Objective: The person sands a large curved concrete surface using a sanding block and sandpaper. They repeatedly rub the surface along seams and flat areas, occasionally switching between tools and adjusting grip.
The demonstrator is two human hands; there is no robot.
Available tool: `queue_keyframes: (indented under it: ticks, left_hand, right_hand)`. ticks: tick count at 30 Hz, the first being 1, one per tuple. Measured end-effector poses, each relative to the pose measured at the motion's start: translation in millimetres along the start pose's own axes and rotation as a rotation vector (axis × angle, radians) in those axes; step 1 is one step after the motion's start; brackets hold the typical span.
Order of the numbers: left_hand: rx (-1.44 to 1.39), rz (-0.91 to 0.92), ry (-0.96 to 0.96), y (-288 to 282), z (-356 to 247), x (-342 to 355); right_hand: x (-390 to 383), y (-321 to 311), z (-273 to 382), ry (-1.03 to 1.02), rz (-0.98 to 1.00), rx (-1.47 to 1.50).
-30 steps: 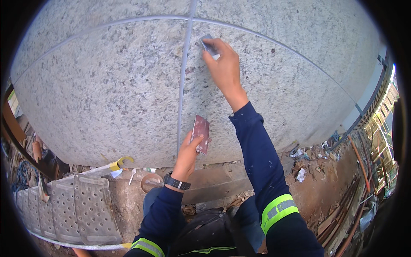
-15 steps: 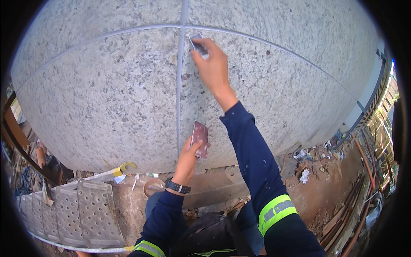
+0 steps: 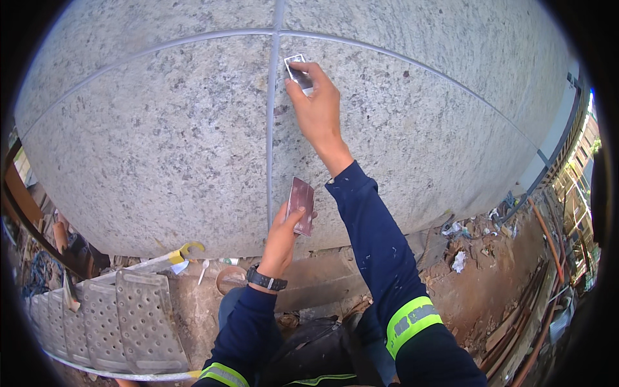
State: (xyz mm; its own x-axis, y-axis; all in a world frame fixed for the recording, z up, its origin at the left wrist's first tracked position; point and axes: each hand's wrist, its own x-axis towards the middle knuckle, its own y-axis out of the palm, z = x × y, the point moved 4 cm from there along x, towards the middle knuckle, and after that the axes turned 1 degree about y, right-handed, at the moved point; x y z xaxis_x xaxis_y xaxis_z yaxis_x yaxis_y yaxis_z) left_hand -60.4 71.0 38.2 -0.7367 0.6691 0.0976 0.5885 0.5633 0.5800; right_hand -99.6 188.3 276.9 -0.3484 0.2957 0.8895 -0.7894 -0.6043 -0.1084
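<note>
My right hand (image 3: pixel 316 106) pinches a small rectangular dark-grey pad (image 3: pixel 296 74) with pale edges against the speckled grey wall (image 3: pixel 167 122), just right of a vertical grey joint and below where it crosses a horizontal one. Lower down, my left hand (image 3: pixel 281 233) holds a thin reddish-brown rectangular sheet or card (image 3: pixel 301 201), dusted white and upright, with my thumb over its face. Whether it is one layer or more is unclear.
A perforated metal plank (image 3: pixel 138 322) and a pole with a yellow hook (image 3: pixel 184 253) lie at lower left, near a round ring-like object (image 3: pixel 229 277). Rubble and paper scraps (image 3: pixel 459 261) litter the dirt, with boards and rods (image 3: pixel 519 326) at right.
My right hand has shifted left with the dark pad, closer to the vertical joint. My left hand and the reddish-brown sheet have moved only slightly.
</note>
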Motion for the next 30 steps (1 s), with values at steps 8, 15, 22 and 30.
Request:
queue_keyframes:
  ticks: [8, 15, 22, 30]
  left_hand:
    - [0.006, -0.017, -0.01, -5, -5, 1]
    - [-0.013, -0.007, -0.032, -2, 6, 5]
    - [0.004, 0.002, -0.071, 9, 22, 7]
    - [0.023, -0.009, -0.069, 0, 15, 7]
  right_hand:
    - [8, -29, -4, -0.132, 0.103, -0.288]
    - [51, -72, 6, -0.337, 0.489, -0.542]
    - [59, -68, 4, -0.382, 0.534, -0.49]
    - [57, -63, 3, -0.356, 0.513, -0.436]
